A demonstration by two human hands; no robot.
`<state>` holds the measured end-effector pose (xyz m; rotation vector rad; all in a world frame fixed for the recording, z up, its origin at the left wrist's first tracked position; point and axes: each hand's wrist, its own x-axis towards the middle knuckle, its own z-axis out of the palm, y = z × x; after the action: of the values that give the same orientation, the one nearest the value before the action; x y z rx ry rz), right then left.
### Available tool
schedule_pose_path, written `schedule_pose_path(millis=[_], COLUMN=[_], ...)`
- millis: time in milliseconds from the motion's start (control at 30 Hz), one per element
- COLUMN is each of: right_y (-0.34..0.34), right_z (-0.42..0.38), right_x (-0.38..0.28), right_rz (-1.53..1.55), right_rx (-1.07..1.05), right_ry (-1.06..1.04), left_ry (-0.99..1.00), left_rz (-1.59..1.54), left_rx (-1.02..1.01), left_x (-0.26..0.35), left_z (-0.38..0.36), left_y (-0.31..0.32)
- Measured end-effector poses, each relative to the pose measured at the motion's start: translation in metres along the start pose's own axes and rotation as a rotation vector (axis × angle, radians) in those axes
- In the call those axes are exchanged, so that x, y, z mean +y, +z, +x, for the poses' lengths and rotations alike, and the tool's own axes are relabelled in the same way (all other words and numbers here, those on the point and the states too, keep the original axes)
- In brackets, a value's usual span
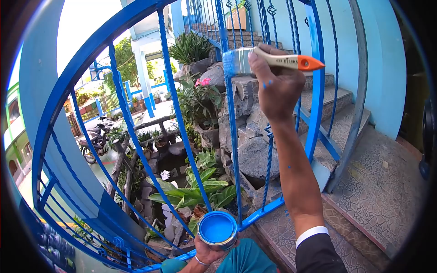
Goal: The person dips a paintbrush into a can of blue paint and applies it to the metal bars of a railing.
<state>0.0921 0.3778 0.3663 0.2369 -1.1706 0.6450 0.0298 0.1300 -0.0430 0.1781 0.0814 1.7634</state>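
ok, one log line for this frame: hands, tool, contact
right hand: grips paintbrush, bristles on blue railing bar | left hand: holds open can of blue paint | steps behind

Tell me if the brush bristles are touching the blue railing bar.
Touching. The head view shows the bristles of the brush, held in the right hand, pressed against the railing bar, no gap visible.

I see bright daylight flooding in from the upper left, where the sky (86, 18) is blown out to white. Strong fisheye distortion bows the blue railing (68, 86), and dark vignetting rounds the corners. Focus stays sharp overall.
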Motion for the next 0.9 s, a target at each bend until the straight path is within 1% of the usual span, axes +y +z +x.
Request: schedule_pose_path(millis=[33, 133, 167, 267, 300, 433, 467, 533, 633, 733, 767, 800, 833, 867, 900], right_y=[0.006, 0.021, 0.019, 0.006, -0.003, -0.050, -0.063, -0.084, -0.115, -0.105, -0.098, -0.094, -0.090, -0.087, -0.083], right_z=[0.010, 0.026, 0.023, -0.014, -0.032, -0.111, -0.129, -0.156, -0.171, -0.163, -0.157, -0.157, -0.158, -0.159, -0.163], right_x=[0.002, 0.012, 0.011, 0.019, 0.024, 0.024, 0.021, 0.017, 0.007, 0.008, 0.004, 0.008, 0.014, 0.018, 0.019], right_rz=[0.019, 0.168, 0.153, 0.081, 0.125, -0.003, 0.017, -0.021, -0.017, 0.032, 0.023, 0.007, -0.008, -0.020, -0.068], right_rx=[0.015, 0.104, 0.085, 0.024, 0.015, -0.019, -0.057, -0.087, -0.166, 0.038, 0.073, 0.035, -0.002, -0.039, -0.086], right_ry=[-0.020, -0.213, -0.199, -0.104, -0.058, 0.061, 0.162, 0.242, 0.462, 0.352, 0.359, 0.329, 0.299, 0.268, 0.191], left_ry=[0.005, 0.001, -0.004, -0.009, -0.010, -0.014, -0.011, -0.001, 0.014, 0.005, -0.002, -0.007, 0.041, 0.047, 0.055], left_rz=[0.014, 0.003, -0.012, -0.014, -0.016, -0.046, -0.059, -0.085, -0.080, -0.038, -0.023, -0.006, 0.084, 0.077, 0.070], left_rx=[0.002, 0.008, 0.011, -0.023, -0.025, -0.030, -0.032, -0.030, 0.005, 0.068, 0.090, 0.113, 0.206, 0.195, 0.184], left_x=[0.000, 0.003, 0.002, 0.002, 0.001, -0.005, -0.005, -0.006, -0.007, -0.002, 0.000, 0.001, 0.000, 0.001, 0.002], left_z=[0.000, 0.003, 0.002, 0.001, -0.001, -0.006, -0.006, -0.007, -0.008, -0.009, -0.009, -0.010, -0.012, -0.013, -0.014], left_y=[-0.001, -0.003, -0.003, -0.001, 0.000, 0.015, 0.019, 0.022, 0.023, 0.018, 0.015, 0.013, 0.016, 0.016, 0.017])
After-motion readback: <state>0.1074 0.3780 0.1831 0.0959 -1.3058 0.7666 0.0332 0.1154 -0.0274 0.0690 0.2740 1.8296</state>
